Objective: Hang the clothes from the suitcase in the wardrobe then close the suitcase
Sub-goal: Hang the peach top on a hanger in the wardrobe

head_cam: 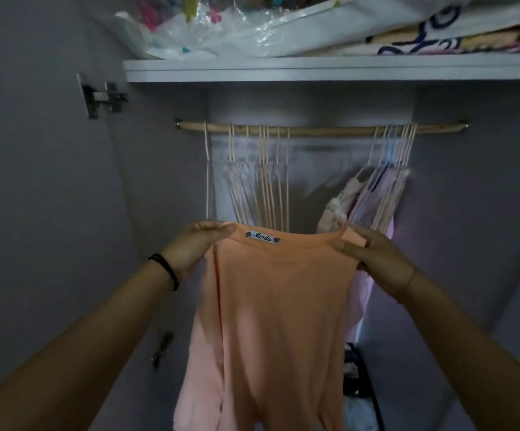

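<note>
"Moda" neck label reads clearly at frame centre; our left hand and right hand pinch the orange top by its shoulders.

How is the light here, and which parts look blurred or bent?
Head view: dim overall, wardrobe back in shadow; the orange top and its label are sharp; the bags on the shelf and the lower corners are soft; the wide lens stretches the forearms toward the corners.

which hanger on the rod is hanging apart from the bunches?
The leftmost hanger, near the rod's left end. A clear gap separates it from the empty left bunch; the right bunch is packed together and carries clothes.
</note>
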Demonstrator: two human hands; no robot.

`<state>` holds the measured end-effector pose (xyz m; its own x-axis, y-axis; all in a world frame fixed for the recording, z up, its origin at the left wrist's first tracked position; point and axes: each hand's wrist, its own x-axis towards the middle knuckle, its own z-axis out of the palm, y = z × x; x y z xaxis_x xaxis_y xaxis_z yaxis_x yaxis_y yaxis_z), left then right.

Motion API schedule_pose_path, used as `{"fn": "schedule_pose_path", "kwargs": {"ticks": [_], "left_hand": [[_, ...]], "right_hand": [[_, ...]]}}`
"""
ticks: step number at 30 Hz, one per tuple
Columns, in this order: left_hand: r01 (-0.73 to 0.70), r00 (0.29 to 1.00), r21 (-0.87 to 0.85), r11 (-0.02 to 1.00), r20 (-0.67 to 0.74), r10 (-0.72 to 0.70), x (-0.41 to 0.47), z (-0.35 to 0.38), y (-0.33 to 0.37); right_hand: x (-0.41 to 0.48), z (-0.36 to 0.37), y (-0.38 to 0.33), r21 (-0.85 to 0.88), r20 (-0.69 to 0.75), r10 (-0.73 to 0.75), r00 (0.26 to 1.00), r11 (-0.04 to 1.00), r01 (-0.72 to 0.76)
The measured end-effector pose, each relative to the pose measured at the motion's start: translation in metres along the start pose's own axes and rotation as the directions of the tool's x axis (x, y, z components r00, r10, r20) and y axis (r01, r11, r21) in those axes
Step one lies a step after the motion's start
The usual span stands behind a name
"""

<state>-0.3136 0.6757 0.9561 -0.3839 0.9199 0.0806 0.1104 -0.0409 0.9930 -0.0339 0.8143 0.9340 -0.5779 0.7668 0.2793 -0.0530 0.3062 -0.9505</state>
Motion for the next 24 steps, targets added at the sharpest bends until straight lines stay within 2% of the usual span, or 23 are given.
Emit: {"fn": "schedule_pose_path", "kwargs": {"ticks": [4,6,8,12,15,16,18,20,24], "left_hand": [[-0.025,0.997,-0.09,0.996,-0.076,0.018,0.018,0.0,0.006],[-0.048,0.99,-0.069,0.996,-0.135,0.038,0.025,-0.003,0.009],[-0.053,0.991,-0.087,0.995,-0.123,0.042,0.028,-0.003,0.016],[-0.04,0.999,-0.198,0.979,-0.012,0.038,0.034,0.009,0.033],[-0.04,0.998,-0.093,0.995,0.037,0.044,0.041,0.017,0.046],[-0.042,0.997,-0.035,0.999,0.058,0.044,0.043,0.018,0.05],[-0.031,0.996,0.011,0.999,0.088,0.03,0.044,0.02,0.057],[-0.024,0.997,0.041,0.999,0.078,0.02,0.046,0.021,0.061],[-0.002,1.0,0.095,0.995,0.026,0.0,0.05,0.02,0.064]], "right_hand": [[0.002,-0.017,0.001,-0.098,-0.025,-0.042,0.999,0.994,0.039],[0.008,-0.019,-0.001,-0.106,0.021,-0.048,0.999,0.993,0.05],[0.021,-0.013,-0.006,-0.103,0.078,-0.028,0.997,0.994,0.036],[0.078,0.011,-0.014,0.161,-0.045,0.033,0.998,0.987,-0.025],[0.141,0.028,-0.021,0.292,-0.139,0.143,0.98,0.951,-0.098],[0.163,0.031,-0.021,0.278,-0.166,0.199,0.966,0.949,-0.148],[0.208,0.036,-0.012,0.142,-0.22,0.276,0.936,0.958,-0.249],[0.24,0.042,0.002,0.087,-0.21,0.306,0.928,0.952,-0.294],[0.265,0.055,0.019,0.246,-0.194,0.367,0.91,0.916,-0.317]]}}
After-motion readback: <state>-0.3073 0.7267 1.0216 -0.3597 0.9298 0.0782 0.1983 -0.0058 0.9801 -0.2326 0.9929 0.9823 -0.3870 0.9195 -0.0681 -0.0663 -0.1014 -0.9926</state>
